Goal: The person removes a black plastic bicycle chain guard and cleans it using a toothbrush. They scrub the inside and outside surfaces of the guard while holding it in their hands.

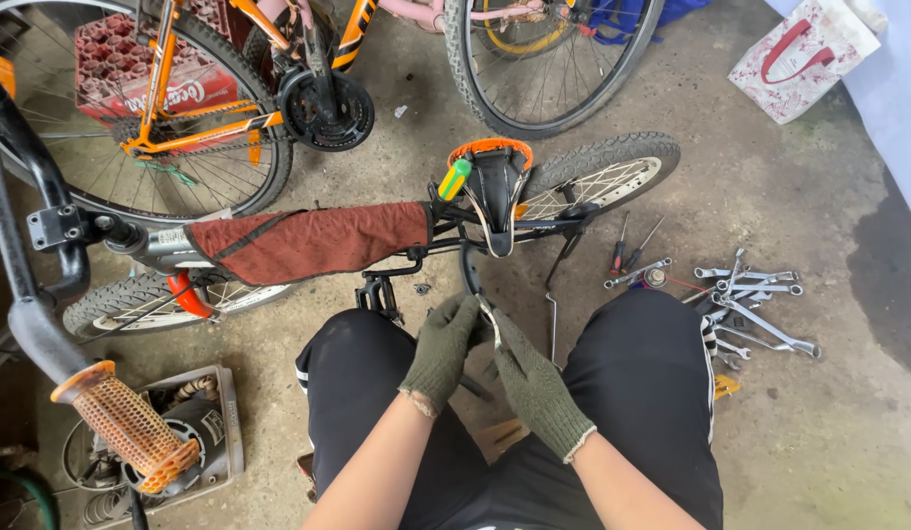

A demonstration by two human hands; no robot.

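A small bicycle (377,240) lies on its side on the concrete floor (828,432), and everything else here is placed from it. Both hands wear green knit gloves and meet just below its frame, at the crank area beside the black pedal (379,292). The left hand (441,353) has its grip curled closed around a thin metal part (487,312); the right hand (534,383) pinches the same piece from the other side, fingers closed. What that piece is stays unclear, since the gloves cover most of it; it may be a small tool or a bit of chain.

A reddish-brown rag (313,240) is draped over the bicycle's top tube. Its black saddle with an orange rim (494,177) points away from the person, with a green and yellow screwdriver handle (453,180) just beside it. To the right of the rear wheel (598,175), a scatter of silver wrenches (754,299) lies on the floor. Beyond the small bicycle stands an orange bicycle (210,88). Nearer on the left, an orange handlebar grip (131,427) juts into view.
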